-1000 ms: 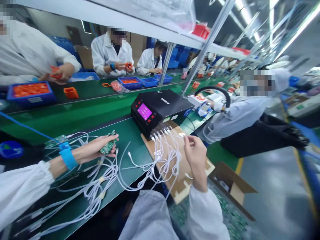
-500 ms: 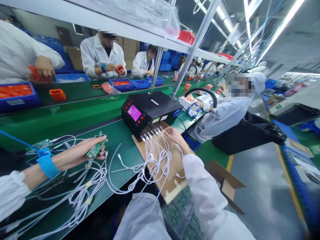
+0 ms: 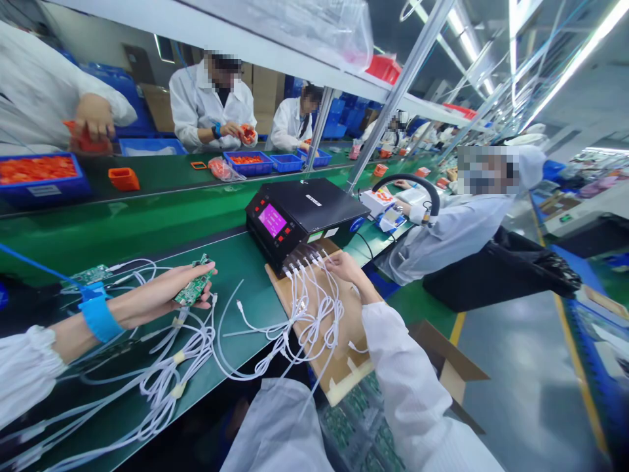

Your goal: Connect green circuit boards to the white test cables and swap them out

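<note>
A green circuit board (image 3: 194,286) is held in my left hand (image 3: 170,288), its fingers wrapped round the edges above the bench. A blue wrist strap (image 3: 99,313) circles that wrist. My right hand (image 3: 348,270) is at the side of a black test box (image 3: 307,208) with a lit purple screen (image 3: 272,219). Its thumb and fingers pinch the plug end of a white cable, partly hidden by the fingertips. Several white cables (image 3: 314,308) run from a row of sockets beside it and hang in loops over a brown board (image 3: 351,321).
More bundled white cables (image 3: 171,367) lie on the green bench, with another circuit board (image 3: 88,275) at left. Bagged circuit boards (image 3: 361,419) lie below the brown board. Across the conveyor, co-workers handle orange parts near blue bins (image 3: 248,164). A co-worker (image 3: 462,216) sits at right.
The whole view has shifted slightly, so things appear further right. My left hand still holds the circuit board, and my right hand stays at the row of plugs.
</note>
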